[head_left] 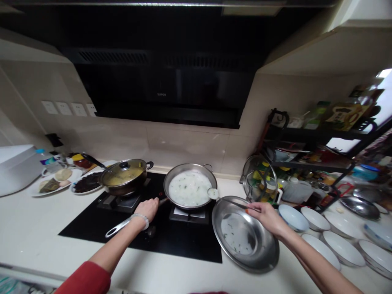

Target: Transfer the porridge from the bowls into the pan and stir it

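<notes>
My left hand (148,211) is wrapped round the handle of a wok (210,173) on the right burner. White soup (190,188) with green bits fills much of the wok. My right hand (266,217) grips the long handle of a ladle (213,193). The ladle's bowl holds some white soup and hangs at the wok's right rim, between it and a large steel basin (268,255). A little whitish liquid with green flecks lies in the bottom of that basin, which stands on the counter below my right hand.
A glass-lidded pan (124,179) sits on the left burner of the black cooktop (186,243). Plates of food (88,182) stand farther left. Several bowls (341,247) crowd the right counter, before a spice rack (309,163). A range hood (162,81) hangs above.
</notes>
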`<state>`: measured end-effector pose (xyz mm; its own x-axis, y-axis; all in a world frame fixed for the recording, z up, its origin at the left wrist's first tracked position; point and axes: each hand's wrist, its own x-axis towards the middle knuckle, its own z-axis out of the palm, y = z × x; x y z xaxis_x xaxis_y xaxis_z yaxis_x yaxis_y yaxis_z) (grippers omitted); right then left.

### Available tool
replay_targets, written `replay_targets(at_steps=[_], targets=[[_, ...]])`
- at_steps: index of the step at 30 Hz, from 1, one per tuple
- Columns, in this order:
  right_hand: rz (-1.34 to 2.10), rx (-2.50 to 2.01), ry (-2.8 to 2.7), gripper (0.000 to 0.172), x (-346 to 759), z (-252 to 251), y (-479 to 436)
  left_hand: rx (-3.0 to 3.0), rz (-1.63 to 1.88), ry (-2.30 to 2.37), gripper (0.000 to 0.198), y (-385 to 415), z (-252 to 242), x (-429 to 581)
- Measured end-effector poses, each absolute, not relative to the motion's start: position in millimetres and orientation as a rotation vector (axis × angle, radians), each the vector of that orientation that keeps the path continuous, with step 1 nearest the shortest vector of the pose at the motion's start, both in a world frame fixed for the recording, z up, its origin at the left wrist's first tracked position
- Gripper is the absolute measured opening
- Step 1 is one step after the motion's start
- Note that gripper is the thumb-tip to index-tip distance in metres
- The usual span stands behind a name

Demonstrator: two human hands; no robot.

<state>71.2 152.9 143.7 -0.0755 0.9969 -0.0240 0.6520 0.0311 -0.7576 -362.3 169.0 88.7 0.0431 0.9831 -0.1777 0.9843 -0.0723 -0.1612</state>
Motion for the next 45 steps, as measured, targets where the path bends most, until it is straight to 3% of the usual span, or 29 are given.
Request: replay_targets(at_steps=[6, 12, 17, 20, 23, 29, 40, 45], targets=[[0.702, -1.844, -1.882, 0.036, 120.9, 117.5, 116.4, 2.272, -0.375, 2.115, 0.036, 169.6, 88.9, -363.1], [0.162, -2.138, -2.092, 0.035, 135.4, 72.8, 80.1, 2.279, -0.39, 2.108, 0.037, 171.4, 85.6, -364.5], [-0.302, -1.871, -2.34, 0.038, 140.9, 54.4, 57.2, 2.295, -0.371, 2.107, 0.035, 171.3, 84.4, -365.2], [-0.408, -1.78, -2.323, 0.043, 146.6, 58.0, 59.8, 2.285, -0.371, 2.11, 0.035, 171.3, 85.1, -364.9], [-0.244, -1.854, -2.088, 0.034, 143.1, 75.3, 78.9, 2.268, -0.367, 2.116, 0.035, 170.9, 86.9, -363.8], [0.29, -1.834, -1.808, 0.046, 91.1, 122.8, 129.3, 2.259, -0.362, 2.121, 0.036, 169.1, 89.9, -361.8], [-0.01, -1.846, -2.463, 0.031, -21.0, 126.0, 178.2, 2.248, -0.346, 2.131, 0.035, 169.7, 89.7, -361.1], [0.356, -1.826, -2.267, 0.022, -28.4, 113.2, 191.2, 2.263, -0.342, 2.127, 0.035, 170.7, 86.5, -362.9]])
